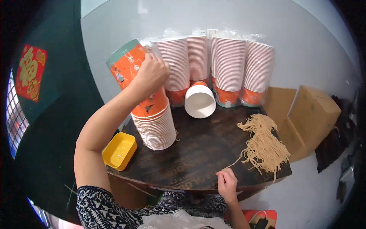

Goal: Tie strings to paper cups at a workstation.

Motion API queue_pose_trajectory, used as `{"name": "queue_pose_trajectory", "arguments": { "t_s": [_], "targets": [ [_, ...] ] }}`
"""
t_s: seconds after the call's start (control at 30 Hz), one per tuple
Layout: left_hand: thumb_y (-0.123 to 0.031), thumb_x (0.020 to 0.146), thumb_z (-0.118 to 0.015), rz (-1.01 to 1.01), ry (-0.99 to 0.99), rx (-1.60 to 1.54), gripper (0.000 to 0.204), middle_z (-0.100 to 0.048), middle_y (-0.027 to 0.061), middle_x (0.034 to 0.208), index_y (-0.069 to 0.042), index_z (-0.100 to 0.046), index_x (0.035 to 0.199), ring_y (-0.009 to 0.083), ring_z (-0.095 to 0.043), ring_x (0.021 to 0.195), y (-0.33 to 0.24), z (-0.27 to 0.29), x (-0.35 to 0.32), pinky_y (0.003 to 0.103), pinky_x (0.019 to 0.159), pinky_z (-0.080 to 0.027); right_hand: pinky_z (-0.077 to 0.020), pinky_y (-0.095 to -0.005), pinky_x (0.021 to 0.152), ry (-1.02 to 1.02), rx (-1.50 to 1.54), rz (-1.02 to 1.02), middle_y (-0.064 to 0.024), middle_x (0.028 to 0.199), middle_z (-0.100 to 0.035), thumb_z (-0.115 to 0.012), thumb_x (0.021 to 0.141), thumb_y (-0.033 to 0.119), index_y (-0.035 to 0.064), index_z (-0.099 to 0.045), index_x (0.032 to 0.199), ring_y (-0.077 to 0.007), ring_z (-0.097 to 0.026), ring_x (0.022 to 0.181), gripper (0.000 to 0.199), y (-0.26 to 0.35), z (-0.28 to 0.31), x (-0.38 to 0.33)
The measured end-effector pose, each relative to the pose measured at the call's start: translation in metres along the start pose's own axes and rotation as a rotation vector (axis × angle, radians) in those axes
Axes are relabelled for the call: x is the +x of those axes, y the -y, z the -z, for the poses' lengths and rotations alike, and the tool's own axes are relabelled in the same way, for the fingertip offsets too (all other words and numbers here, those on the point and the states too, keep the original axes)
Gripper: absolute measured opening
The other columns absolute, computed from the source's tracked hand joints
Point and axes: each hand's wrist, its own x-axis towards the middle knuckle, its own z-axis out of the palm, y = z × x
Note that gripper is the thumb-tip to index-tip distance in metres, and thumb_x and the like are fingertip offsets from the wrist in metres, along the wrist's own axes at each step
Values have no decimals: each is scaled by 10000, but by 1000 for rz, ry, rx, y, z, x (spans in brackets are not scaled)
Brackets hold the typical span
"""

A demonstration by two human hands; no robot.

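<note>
At the left of the table stands a tall stack of upside-down paper buckets [156, 133], white rims low and an orange, teal-bottomed body [127, 66] rising on top. Thin tan strands hang about the rims. My left hand [154, 70] is closed at the right side of the orange body; its fingertips are hidden, so I cannot tell what it grips. Near the front edge my right hand [227, 183] pinches the end of one tan twine strand. That strand runs up to a loose bundle of twine [267, 149] on the table's right side.
Several plastic-wrapped stacks of paper buckets [228, 63] line the wall. One white-lined bucket [200, 102] lies on its side before them. A yellow tray [120, 150] with small white bits sits at the left edge. An open cardboard box [312, 118] is beyond the table's right edge.
</note>
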Motion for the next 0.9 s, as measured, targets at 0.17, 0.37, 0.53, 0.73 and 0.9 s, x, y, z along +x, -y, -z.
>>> {"name": "queue_pose_trajectory", "arguments": {
  "t_s": [0.17,0.37,0.53,0.73,0.9],
  "targets": [
    [-153,805,-605,38,112,-152,116,-650,113,857,-52,-624,859,282,-615,902,-28,3,-15,392,845,-445,-504,-346,619,32,-12,-21,-141,833,-619,-608,862,-21,4,-656,873,-279,-629,692,56,0,-2,2],
    [-160,801,-587,27,-164,-362,253,-602,279,1130,64,-635,910,431,-527,1199,-64,19,-28,571,1130,-284,-506,-345,612,52,-55,36,-149,816,-616,-612,839,-39,-2,-654,864,-286,-632,688,61,-1,-5,2],
    [-157,759,-627,385,-393,-341,411,-568,302,1225,103,-608,1078,441,-467,1287,-32,44,-15,618,1122,-249,-524,-391,610,77,-112,16,-146,857,-630,-653,838,11,25,-666,898,-326,-651,697,63,-2,-4,-2],
    [-162,759,-639,561,-251,-294,510,-628,242,1126,93,-561,1193,417,-508,1213,-8,12,-13,595,1053,-321,-528,-392,618,72,-134,26,-161,873,-633,-653,834,11,23,-666,898,-329,-655,710,66,-1,-6,-2],
    [-157,729,-701,303,-222,-542,450,-639,199,980,82,-593,1094,408,-516,1169,-46,22,-32,578,1036,-345,-528,-385,609,64,-126,2,-157,864,-635,-653,829,2,20,-669,894,-324,-653,693,70,-1,-5,-1]
  ]
}}
